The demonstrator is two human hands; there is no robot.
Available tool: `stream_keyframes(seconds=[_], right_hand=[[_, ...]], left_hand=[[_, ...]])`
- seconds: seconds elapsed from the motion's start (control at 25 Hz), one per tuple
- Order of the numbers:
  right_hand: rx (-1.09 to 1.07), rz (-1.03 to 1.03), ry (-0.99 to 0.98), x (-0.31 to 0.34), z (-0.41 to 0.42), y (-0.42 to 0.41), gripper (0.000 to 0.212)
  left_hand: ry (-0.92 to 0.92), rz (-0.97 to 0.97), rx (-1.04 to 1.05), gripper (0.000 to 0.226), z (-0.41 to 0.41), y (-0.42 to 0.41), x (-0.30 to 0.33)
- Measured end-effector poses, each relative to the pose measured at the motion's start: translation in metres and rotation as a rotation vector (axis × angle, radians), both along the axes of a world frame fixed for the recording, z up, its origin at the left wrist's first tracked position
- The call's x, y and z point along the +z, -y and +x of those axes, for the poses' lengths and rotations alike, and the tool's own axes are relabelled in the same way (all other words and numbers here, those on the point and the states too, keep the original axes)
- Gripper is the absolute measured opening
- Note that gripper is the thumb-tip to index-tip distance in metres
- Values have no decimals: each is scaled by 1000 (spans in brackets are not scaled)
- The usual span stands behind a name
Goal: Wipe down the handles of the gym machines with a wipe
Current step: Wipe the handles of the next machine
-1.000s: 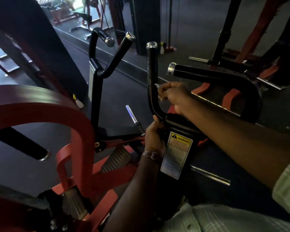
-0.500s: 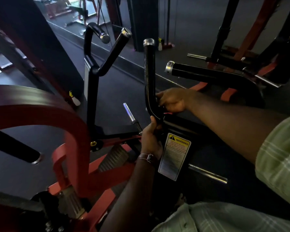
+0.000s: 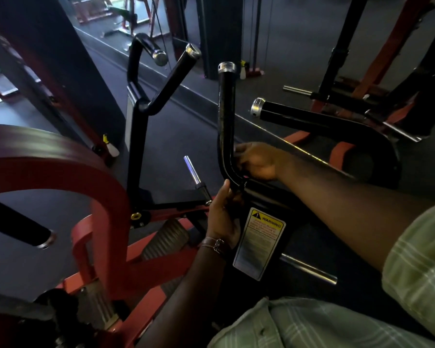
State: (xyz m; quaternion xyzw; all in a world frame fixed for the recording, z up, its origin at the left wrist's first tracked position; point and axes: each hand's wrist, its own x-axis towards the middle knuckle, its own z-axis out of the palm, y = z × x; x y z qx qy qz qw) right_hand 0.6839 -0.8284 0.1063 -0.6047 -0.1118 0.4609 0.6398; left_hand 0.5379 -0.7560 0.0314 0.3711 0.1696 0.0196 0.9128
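A person seated at a red-and-black gym machine is wiping its upright black handle [image 3: 226, 116]. The right hand [image 3: 258, 163] is curled against the handle's lower bend, just above where the bar joins the machine's black arm; the wipe itself is hidden inside that hand, so it cannot be confirmed. The left hand [image 3: 224, 214], with a wrist strap, grips the bar's base beside a yellow warning label [image 3: 260, 244], steadying it. The step looks like the bottom of a stroke; next would likely be the horizontal handle [image 3: 299, 116] to the right, untouched.
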Motion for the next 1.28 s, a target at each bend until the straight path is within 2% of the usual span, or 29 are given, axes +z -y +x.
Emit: stream_keyframes(seconds=[0.08, 0.16, 0.24, 0.28, 0.32, 0.4, 0.44, 0.48, 0.6, 0.68, 0.72, 0.8, 0.84, 0.88, 0.92, 0.96, 1.0, 1.08, 1.16, 1.2, 1.28], right_hand=[[-238, 120, 44, 7, -1, -7, 20], [-424, 11, 276, 9, -11, -7, 17], [-497, -68, 543, 11, -39, 1, 11], [-447, -74, 738, 13, -54, 4, 10], [-338, -100, 1010, 16, -67, 4, 8], [-100, -237, 1596, 21, -74, -7, 6], [-16, -317, 1787, 28, -69, -16, 6], [59, -417, 1882, 40, -63, -25, 9], [245, -834, 1944, 66, -62, -54, 25], [429, -1026, 2064, 60, -82, -65, 32], [532, -1068, 2078, 49, -93, -67, 34], [631, -1041, 2005, 27, -109, -61, 28], [649, -1009, 1951, 20, -113, -55, 26], [672, -1005, 1924, 19, -116, -52, 27], [696, -1032, 1949, 22, -115, -53, 32], [751, -1060, 1991, 28, -113, -58, 39], [809, -1088, 2025, 34, -111, -65, 44], [817, -1137, 2136, 57, -98, -74, 38], [684, -1197, 2194, 81, -84, -73, 27], [646, -1210, 2169, 84, -82, -69, 25], [745, -1145, 2081, 78, -90, -55, 26]], left_hand=[[7, -14, -18, 44, -3, 1, 7], [1, -20, -5, 29, -2, -1, 7], [4, -30, 36, 40, 2, -4, 18], [31, -81, 62, 50, 6, -6, 24], [50, -136, 96, 60, 13, -8, 27], [4, -129, 208, 69, 21, -11, 32], [-31, -105, 233, 72, 25, -11, 31], [-41, -125, 232, 77, 27, -9, 31], [-35, -177, 271, 89, 32, -4, 19], [8, -202, 204, 87, 31, -2, 22], [2, -103, 182, 78, 30, -4, 13], [-65, 39, 121, 33, 33, -6, 1], [-5, 236, 183, 15, 33, -10, -18], [93, 102, 233, 12, 28, -10, -17], [124, -195, 271, 28, 21, -7, -8], [136, -356, 323, 51, 19, -4, 2], [109, -432, 361, 68, 21, -4, 2], [12, -385, 366, 86, 26, -1, 12], [-25, -387, 342, 97, 24, -1, 14], [-44, -357, 344, 100, 23, 0, 16], [-20, -340, 344, 95, 20, 0, 16]])
